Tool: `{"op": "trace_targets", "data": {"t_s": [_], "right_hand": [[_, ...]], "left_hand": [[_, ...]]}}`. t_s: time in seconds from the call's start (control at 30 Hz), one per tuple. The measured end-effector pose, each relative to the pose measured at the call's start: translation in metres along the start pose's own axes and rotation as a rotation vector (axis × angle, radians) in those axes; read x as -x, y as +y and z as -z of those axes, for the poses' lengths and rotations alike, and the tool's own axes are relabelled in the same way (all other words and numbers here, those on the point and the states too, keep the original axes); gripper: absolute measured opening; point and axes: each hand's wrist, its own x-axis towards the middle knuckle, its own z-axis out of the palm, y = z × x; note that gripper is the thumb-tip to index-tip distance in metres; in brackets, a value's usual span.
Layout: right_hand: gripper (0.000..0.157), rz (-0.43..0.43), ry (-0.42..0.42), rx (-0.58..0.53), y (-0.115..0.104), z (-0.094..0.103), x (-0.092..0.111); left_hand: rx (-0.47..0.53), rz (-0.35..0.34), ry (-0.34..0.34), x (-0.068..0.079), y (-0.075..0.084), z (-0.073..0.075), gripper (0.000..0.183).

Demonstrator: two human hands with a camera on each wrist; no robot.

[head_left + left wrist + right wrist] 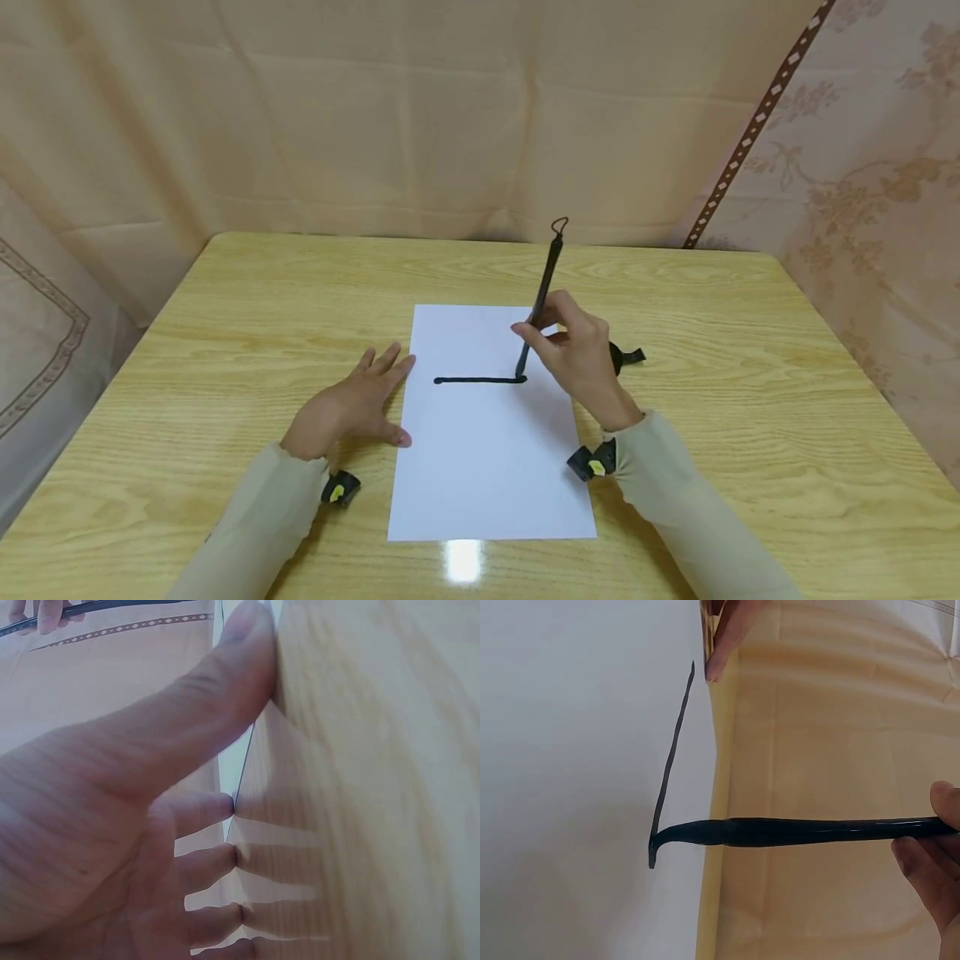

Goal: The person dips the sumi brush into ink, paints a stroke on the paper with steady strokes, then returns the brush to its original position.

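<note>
A calligraphy brush (545,279) with a dark shaft and a hanging loop stands nearly upright in my right hand (581,350), pinched between thumb and fingers. Its black, bent tip (676,832) touches the white sheet of paper (487,467). A horizontal black stroke (478,380) runs across the sheet and ends on the right at the tip. At the paper's left edge my left hand (352,408) lies with fingers spread. In the left wrist view its thumb (244,645) and fingertips press down along that edge.
The paper lies on a wood-grain table (262,308). Partly hidden behind my right hand is a small black object (630,356) with a tab. A beige curtain (360,125) hangs behind the table, and patterned cloth (862,167) hangs on the right.
</note>
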Motion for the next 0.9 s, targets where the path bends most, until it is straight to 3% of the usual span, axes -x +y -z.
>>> {"op": "trace_targets", "data": {"t_s": [0.5, 0.9], "right_hand": [[0.025, 0.015, 0.109, -0.055, -0.003, 0.004, -0.005], [0.027, 0.007, 0.127, -0.049, 0.004, 0.012, -0.008]], "left_hand": [[0.006, -0.006, -0.003, 0.000, 0.001, 0.000, 0.109], [0.021, -0.005, 0.001, 0.001, 0.002, -0.001, 0.108]]}}
